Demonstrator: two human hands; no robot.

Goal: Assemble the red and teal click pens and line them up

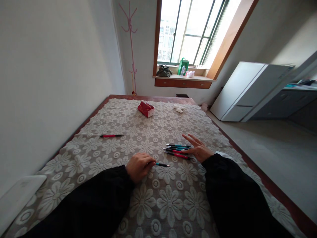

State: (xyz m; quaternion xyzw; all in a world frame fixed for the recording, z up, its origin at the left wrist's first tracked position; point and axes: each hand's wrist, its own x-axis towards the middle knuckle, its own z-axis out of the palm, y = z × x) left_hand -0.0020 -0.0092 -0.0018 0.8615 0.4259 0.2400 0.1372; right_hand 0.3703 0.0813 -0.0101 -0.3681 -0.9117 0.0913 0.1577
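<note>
My left hand (138, 166) rests on the lace-covered table (111, 119) with its fingers closed around a teal pen (162, 164), whose tip points right. My right hand (196, 148) lies flat with fingers spread, touching the right ends of a small row of red and teal pens (177, 149). A single red pen (111, 136) lies apart, further left on the cloth. Both arms wear black sleeves.
A red tissue pack (146, 109) and a crumpled white tissue (178, 108) sit near the far edge. A white flat object (17, 195) lies at the near left corner. A wall runs along the left; a white fridge (245, 92) stands at right.
</note>
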